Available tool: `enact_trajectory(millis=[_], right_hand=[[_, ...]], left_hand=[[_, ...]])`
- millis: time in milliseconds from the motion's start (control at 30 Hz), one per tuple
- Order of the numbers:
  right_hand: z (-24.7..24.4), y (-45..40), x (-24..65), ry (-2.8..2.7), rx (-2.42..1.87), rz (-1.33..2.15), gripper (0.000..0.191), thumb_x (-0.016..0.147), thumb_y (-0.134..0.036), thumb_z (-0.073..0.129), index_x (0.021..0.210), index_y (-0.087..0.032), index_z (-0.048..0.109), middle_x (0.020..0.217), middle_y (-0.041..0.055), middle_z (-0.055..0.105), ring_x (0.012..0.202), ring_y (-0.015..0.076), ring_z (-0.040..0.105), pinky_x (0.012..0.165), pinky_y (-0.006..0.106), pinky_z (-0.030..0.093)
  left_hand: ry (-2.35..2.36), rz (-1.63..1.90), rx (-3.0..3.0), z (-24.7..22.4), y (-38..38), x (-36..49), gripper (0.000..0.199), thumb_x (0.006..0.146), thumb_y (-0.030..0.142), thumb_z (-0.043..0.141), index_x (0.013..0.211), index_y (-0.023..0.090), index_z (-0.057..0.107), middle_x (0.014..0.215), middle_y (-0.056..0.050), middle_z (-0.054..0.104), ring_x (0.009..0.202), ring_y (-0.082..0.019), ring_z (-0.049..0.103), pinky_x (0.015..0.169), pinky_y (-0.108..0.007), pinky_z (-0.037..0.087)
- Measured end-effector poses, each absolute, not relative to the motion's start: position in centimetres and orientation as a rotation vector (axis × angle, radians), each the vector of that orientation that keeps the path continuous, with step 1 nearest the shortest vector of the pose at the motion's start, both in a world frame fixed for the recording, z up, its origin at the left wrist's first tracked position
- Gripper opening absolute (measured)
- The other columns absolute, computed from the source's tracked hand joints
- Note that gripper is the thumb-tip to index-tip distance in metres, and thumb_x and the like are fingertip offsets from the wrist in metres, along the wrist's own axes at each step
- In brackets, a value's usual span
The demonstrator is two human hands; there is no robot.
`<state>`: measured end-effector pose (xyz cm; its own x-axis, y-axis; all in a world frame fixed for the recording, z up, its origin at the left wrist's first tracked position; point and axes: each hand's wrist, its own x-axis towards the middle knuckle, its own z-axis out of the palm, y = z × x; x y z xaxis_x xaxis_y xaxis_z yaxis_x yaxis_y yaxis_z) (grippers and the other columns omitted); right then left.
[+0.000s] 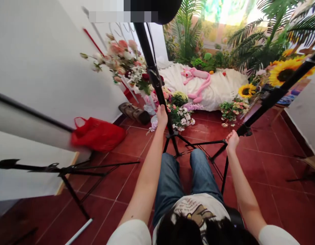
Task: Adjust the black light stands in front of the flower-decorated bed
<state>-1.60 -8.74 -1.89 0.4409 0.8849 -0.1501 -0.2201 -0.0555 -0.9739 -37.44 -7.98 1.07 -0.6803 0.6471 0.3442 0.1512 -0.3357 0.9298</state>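
Two black stands rise in front of me on splayed tripod legs. My left hand (162, 116) is closed around the lower pole of the middle stand (157, 80), which leans up to a dark round head at the top edge. On the right, my right hand (232, 140) is closed at the lower part of the right stand (265, 103), near its leg joint; the pole slants up to the right edge. Parts of the fingers of both hands are hidden behind the poles.
A red bag (98, 133) lies on the left, beside another black tripod (63, 172). Flower bunches (182, 114) and sunflowers (284, 73) stand ahead. A pink plush toy (198, 75) rests on white cloth (223, 90). Brown shoes (134, 114) sit by the wall.
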Motion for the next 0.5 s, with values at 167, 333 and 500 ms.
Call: enact_trajectory(millis=[167, 333, 500], right_hand=[[0.1, -5.8, -12.9, -1.361, -1.234, 1.234, 0.041, 0.086, -0.047, 0.055, 0.059, -0.02, 0.041, 0.05, -0.0082, 0.036, 0.043, 0.005, 0.031, 0.044, 0.018, 0.025], [4.1, -2.0, -24.1, -2.113, -1.204, 1.27, 0.051, 0.097, -0.049, 0.042, 0.063, -0.016, 0.061, 0.046, -0.0038, 0.045, 0.042, 0.0089, 0.039, 0.051, 0.023, 0.034], [6.1, 0.8, -29.8, -2.501, -1.507, 1.025, 0.065, 0.092, -0.068, 0.045, 0.058, -0.015, 0.063, 0.043, 0.0029, 0.047, 0.046, 0.0157, 0.05, 0.057, 0.029, 0.043]], left_hand=[[1.541, 2.054, 1.101, 0.8, -8.4, -38.1, 0.067, 0.076, 0.084, 0.038, 0.073, 0.019, 0.056, 0.063, 0.0, 0.058, 0.061, -0.011, 0.055, 0.067, -0.027, 0.046], [1.548, 2.048, 1.147, 1.3, -8.8, -37.8, 0.069, 0.075, 0.084, 0.038, 0.073, 0.018, 0.058, 0.064, -0.001, 0.059, 0.064, -0.012, 0.056, 0.071, -0.028, 0.047], [1.576, 2.005, 1.152, 1.3, -9.0, -37.8, 0.066, 0.08, 0.081, 0.037, 0.075, 0.018, 0.059, 0.065, -0.001, 0.058, 0.063, -0.013, 0.054, 0.068, -0.027, 0.045]])
